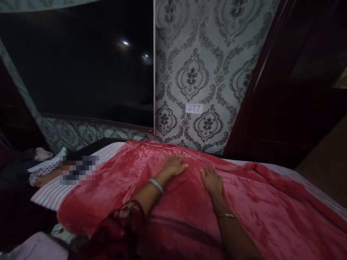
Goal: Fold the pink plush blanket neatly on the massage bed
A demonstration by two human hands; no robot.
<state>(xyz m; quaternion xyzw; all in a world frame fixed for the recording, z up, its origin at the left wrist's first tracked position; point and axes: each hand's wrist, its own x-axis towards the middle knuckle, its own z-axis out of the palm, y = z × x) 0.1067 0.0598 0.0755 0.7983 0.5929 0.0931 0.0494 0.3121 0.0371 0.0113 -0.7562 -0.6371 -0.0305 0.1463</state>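
A plush red blanket (173, 195) is spread over a striped sheet (51, 193), with some wrinkles and a folded ridge towards the right. Flat on the blanket, near its far side, lies my left hand (175, 164), fingers stretched out and a bangle at the wrist. A short way to the right, my right hand (213, 180) also presses on the fabric with spread fingers and a thin bangle on its wrist. Neither hand grips the cloth. Below my forearms the blanket shows a darker band.
A large dark television (86, 68) hangs on the patterned wall, beside a paper label (194, 108) reading 277. Dark red wooden panelling (282, 83) stands at the right. Clothes and fabrics (45, 168) are piled at the left, near a pixelated patch.
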